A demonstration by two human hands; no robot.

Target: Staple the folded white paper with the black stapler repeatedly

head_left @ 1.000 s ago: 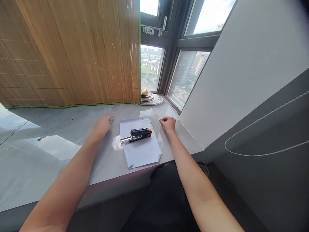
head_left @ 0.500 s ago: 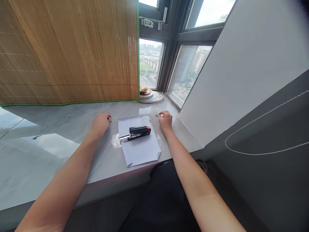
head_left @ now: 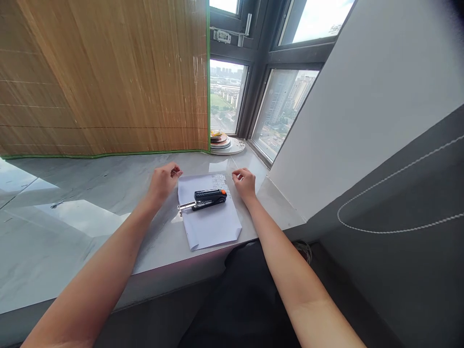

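A black stapler (head_left: 210,199) with an orange end lies across a white sheet of paper (head_left: 212,229), its metal magazine pulled out toward the left. Its silver tip reaches the paper's left edge. My left hand (head_left: 162,183) is just beyond the paper's upper left corner, fingers curled together; whatever they may pinch is too small to make out. On the other side, my right hand (head_left: 245,183) is beside the upper right corner with thumb and finger closed. Its fingertips hide anything held there. Small staple strips (head_left: 219,181) lie on the paper's upper right part.
The paper rests on a pale marble sill (head_left: 152,251). Stacked plates (head_left: 221,141) stand in the window corner. A bamboo blind (head_left: 108,82) hangs at the back left, and a white wall (head_left: 344,106) slopes along the right. A beaded cord (head_left: 384,231) loops there.
My left hand has moved right and slightly away from me, to the paper's corner. My right hand has shifted slightly left; the small grey piece at its fingertips no longer shows. The stapler stays put.
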